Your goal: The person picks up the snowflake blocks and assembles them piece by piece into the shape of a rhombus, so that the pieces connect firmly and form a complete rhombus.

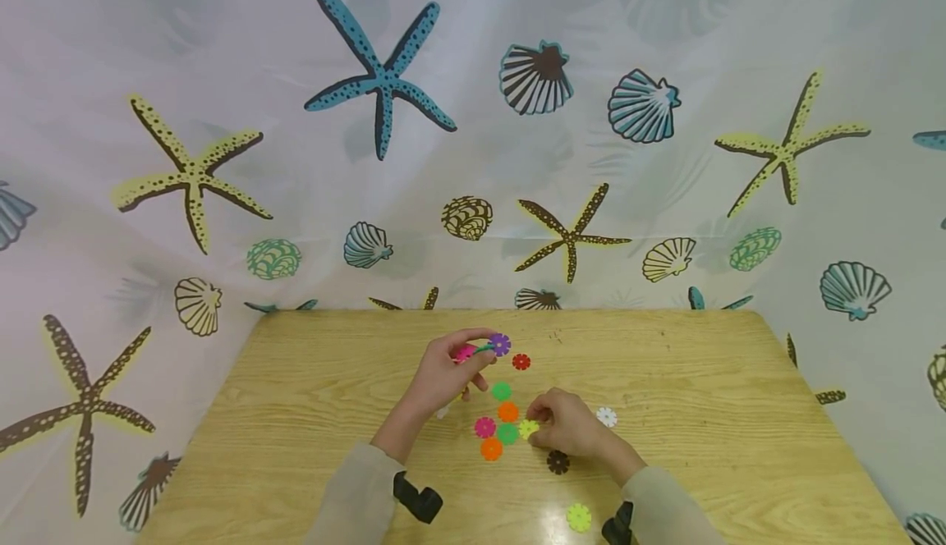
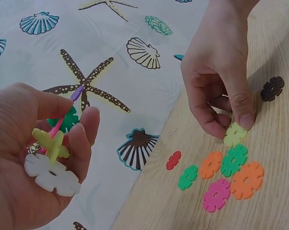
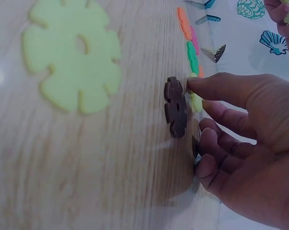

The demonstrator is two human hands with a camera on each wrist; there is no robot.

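My left hand [image 1: 443, 371] is raised over the table and grips a joined cluster of notched plastic discs. In it I see a purple disc [image 1: 499, 344], a green disc [image 2: 67, 119], a pink disc [image 2: 56, 127], a yellow disc [image 2: 50, 144] and a white disc [image 2: 52, 174], slotted into one another at angles. Down at the tabletop, my right hand [image 1: 572, 426] pinches a loose yellow disc [image 1: 528, 429] between thumb and index finger. That disc lies beside a loose green disc [image 1: 507, 433] and an orange disc [image 1: 507, 411].
Around there lie a pink disc [image 1: 484, 427], another orange disc [image 1: 491, 448], another green disc [image 1: 501, 391] and a red disc [image 1: 521, 361]. Near my right hand are a dark brown disc [image 1: 557, 462], a white disc [image 1: 606, 417] and a nearer yellow disc [image 1: 579, 517]. A patterned curtain [image 1: 473, 159] surrounds the wooden table [image 1: 702, 397].
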